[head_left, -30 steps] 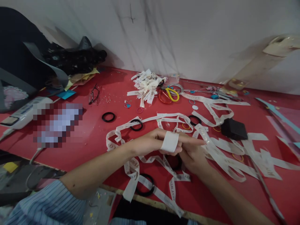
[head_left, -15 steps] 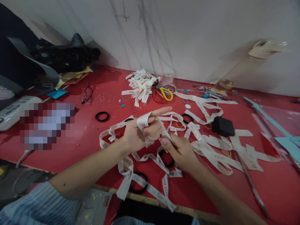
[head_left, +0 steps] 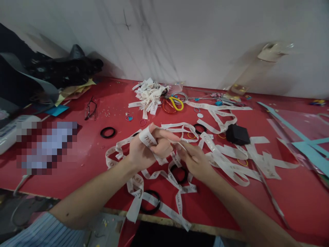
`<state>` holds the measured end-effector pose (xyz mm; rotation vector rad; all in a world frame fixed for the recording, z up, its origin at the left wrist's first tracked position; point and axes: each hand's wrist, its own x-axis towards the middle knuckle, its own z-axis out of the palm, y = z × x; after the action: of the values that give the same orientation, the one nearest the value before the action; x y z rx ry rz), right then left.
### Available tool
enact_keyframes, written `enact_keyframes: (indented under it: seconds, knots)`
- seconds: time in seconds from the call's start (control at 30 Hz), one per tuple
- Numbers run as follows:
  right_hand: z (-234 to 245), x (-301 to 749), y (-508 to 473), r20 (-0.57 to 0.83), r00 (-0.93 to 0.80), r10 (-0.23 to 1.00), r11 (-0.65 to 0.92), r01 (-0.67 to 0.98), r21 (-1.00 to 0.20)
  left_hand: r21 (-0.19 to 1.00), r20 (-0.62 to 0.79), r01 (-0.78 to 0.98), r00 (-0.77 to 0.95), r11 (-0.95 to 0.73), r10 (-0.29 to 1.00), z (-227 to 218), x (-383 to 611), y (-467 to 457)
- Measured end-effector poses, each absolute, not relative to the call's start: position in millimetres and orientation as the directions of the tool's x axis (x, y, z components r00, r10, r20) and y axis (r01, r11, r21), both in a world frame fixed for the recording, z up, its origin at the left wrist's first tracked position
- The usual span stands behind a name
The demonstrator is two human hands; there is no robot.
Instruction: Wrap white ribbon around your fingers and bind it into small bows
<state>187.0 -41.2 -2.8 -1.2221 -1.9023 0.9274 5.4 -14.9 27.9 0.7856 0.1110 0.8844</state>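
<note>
White ribbon [head_left: 147, 138] around left hand [head_left: 144, 151] fingers.

One head-worn camera looks forward and down, close over the red table [head_left: 77, 161] toward the wall [head_left: 205, 41].

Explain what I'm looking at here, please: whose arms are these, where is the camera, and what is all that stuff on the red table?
There is no machine here. The camera sits on a person's head and looks forward and down, so the two bare arms coming in from the bottom are that person's own. The left hand has a white printed ribbon looped around its fingers; the right hand pinches the same ribbon right beside it. More ribbon trails in loose curls over the red table. Also lying there: black rings, a pile of cut ribbon pieces near the wall, scissors with red and yellow handles, a small black box and a pair of glasses. The blurred patch at left is hidden on purpose.
</note>
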Motion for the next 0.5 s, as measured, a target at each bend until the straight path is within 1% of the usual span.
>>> enact_keyframes:
  seconds: [0.13, 0.23, 0.37, 0.43, 0.5]
  knots:
    - [-5.2, 194.3, -32.3, 0.136, -0.224, 0.965, 0.233, 0.497, -0.836, 0.755, 0.167, -0.532, 0.720, 0.383, 0.673, 29.9, 6.6, -18.6]
    - [-6.2, 196.3, -29.8, 0.123, -0.183, 0.975, 0.206, 0.557, -0.804, 0.807, 0.179, -0.484, 0.745, 0.337, 0.642, 30.7, 6.0, -20.4]
    - [-7.6, 197.2, -29.8, 0.210, -0.094, 0.973, 0.223, 0.615, -0.757, 0.860, 0.144, -0.392, 0.800, 0.326, 0.583, 30.6, 1.7, -18.8]
    - [-8.6, 197.0, -29.8, 0.255, -0.074, 0.964, 0.242, 0.634, -0.734, 0.866, 0.157, -0.388, 0.809, 0.315, 0.566, 30.5, 0.7, -17.4]
    - [-9.0, 195.8, -30.6, 0.305, -0.097, 0.948, 0.291, 0.658, -0.695, 0.857, 0.198, -0.418, 0.807, 0.301, 0.557, 30.5, 1.2, -16.5]
